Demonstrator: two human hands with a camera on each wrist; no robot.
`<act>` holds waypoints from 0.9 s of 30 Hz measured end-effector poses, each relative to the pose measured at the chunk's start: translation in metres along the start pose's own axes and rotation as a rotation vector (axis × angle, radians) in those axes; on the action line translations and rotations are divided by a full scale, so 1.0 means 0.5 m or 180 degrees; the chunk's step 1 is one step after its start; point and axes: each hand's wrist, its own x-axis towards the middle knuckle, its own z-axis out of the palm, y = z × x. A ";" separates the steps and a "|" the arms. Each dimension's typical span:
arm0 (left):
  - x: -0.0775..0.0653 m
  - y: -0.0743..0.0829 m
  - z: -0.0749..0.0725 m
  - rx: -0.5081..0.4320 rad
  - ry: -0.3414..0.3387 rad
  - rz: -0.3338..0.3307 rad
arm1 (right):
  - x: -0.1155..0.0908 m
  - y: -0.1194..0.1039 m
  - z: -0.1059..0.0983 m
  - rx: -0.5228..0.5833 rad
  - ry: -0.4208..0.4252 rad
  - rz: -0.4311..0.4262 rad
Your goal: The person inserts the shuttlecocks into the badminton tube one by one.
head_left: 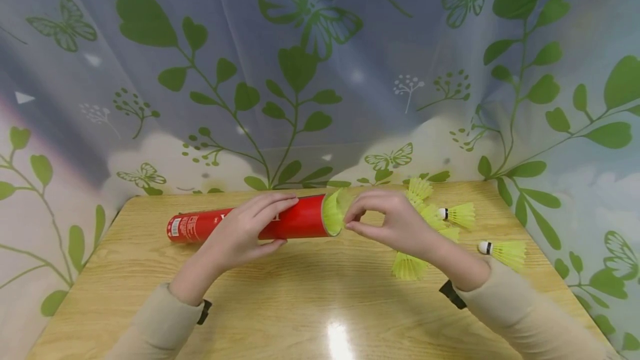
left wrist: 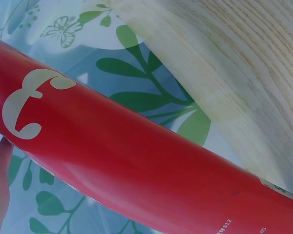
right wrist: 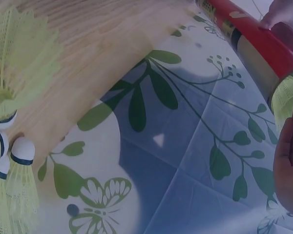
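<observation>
My left hand (head_left: 245, 232) clasps the red tube (head_left: 307, 218) | my right hand (head_left: 397, 221): thumb and finger close together, pinching or not I cannot tell | yellow shuttlecock (head_left: 331, 213) in the tube's mouth, near my right fingertips' ten o'clock, right hand nearer | tube axis nine-to-three | loose shuttlecocks (head_left: 461, 215) one to five o'clock.

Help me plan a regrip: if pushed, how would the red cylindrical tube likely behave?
The red cylindrical tube would probably roll, since its sides are round. It seems fairly stiff: the person's bare left hand grips it without obvious denting. Its smooth, faintly shiny surface may feel slippery.
</observation>
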 end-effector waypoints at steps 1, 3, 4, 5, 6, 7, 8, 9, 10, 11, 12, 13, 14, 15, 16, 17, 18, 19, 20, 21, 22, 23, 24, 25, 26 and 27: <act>0.000 0.000 0.000 -0.0009 0.0007 0.0008 | 0.000 0.001 0.003 0.0020 -0.0015 0.0022; -0.001 0.000 0.000 -0.0002 0.0006 0.0012 | 0.000 0.004 0.009 0.0052 -0.0032 0.0055; -0.001 -0.001 0.000 -0.0001 0.0008 0.0017 | 0.000 0.006 0.012 0.0049 -0.0031 0.0064; -0.002 -0.001 0.000 -0.0001 0.0008 0.0023 | 0.000 0.007 0.014 0.0050 -0.0027 0.0073; -0.002 -0.001 0.000 -0.0006 0.0011 0.0028 | 0.000 0.008 0.016 0.0048 -0.0017 0.0075; -0.002 -0.001 0.000 -0.0008 0.0015 0.0033 | 0.001 0.010 0.018 0.0053 -0.0007 0.0080; -0.002 -0.001 0.000 -0.0007 0.0013 0.0031 | 0.001 0.011 0.020 0.0068 0.0003 0.0082; -0.002 -0.001 0.000 -0.0010 0.0013 0.0031 | 0.002 0.013 0.023 0.0079 0.0011 0.0085; -0.002 -0.001 0.000 -0.0010 0.0013 0.0028 | 0.003 0.013 0.024 0.0088 0.0020 0.0091; -0.002 0.000 0.000 -0.0014 0.0013 0.0026 | 0.004 0.014 0.026 0.0104 0.0027 0.0097; -0.002 0.000 -0.001 -0.0019 0.0013 0.0024 | 0.005 0.016 0.028 0.0120 0.0030 0.0099; -0.002 0.001 -0.001 -0.0021 0.0009 0.0016 | 0.006 0.017 0.030 0.0133 0.0027 0.0110; -0.003 0.001 -0.001 -0.0021 0.0007 0.0008 | 0.007 0.018 0.032 0.0153 0.0021 0.0118; -0.003 0.002 -0.001 -0.0017 0.0007 0.0002 | 0.008 0.018 0.034 0.0163 0.0014 0.0124; -0.003 0.002 -0.001 -0.0017 0.0010 0.0000 | 0.008 0.019 0.035 0.0182 0.0008 0.0132; -0.003 0.002 -0.001 -0.0020 0.0014 -0.0003 | 0.009 0.019 0.037 0.0203 -0.0002 0.0141; -0.003 0.002 -0.001 -0.0019 0.0018 -0.0004 | 0.010 0.019 0.039 0.0231 -0.0015 0.0149; -0.003 0.002 -0.002 -0.0016 0.0021 -0.0005 | 0.011 0.018 0.040 0.0253 -0.0028 0.0158; -0.002 0.002 -0.002 -0.0017 0.0025 0.0000 | 0.012 0.018 0.042 0.0273 -0.0040 0.0169; -0.002 0.002 -0.002 -0.0019 0.0027 0.0004 | 0.012 0.017 0.043 0.0279 -0.0049 0.0173; -0.001 0.002 -0.002 -0.0026 0.0030 0.0011 | 0.013 0.017 0.045 0.0297 -0.0056 0.0172; -0.001 0.002 -0.002 -0.0026 0.0028 0.0015 | 0.014 0.017 0.046 0.0302 -0.0061 0.0172; 0.000 0.002 -0.003 -0.0027 0.0025 0.0020 | 0.015 0.017 0.047 0.0312 -0.0068 0.0168; 0.000 0.002 -0.003 -0.0025 0.0024 0.0025 | 0.016 0.017 0.049 0.0307 -0.0068 0.0163; 0.000 0.002 -0.003 -0.0028 0.0023 0.0030 | 0.016 0.018 0.050 0.0311 -0.0068 0.0163; 0.000 0.001 -0.003 -0.0025 0.0021 0.0033 | 0.016 0.018 0.051 0.0315 -0.0070 0.0156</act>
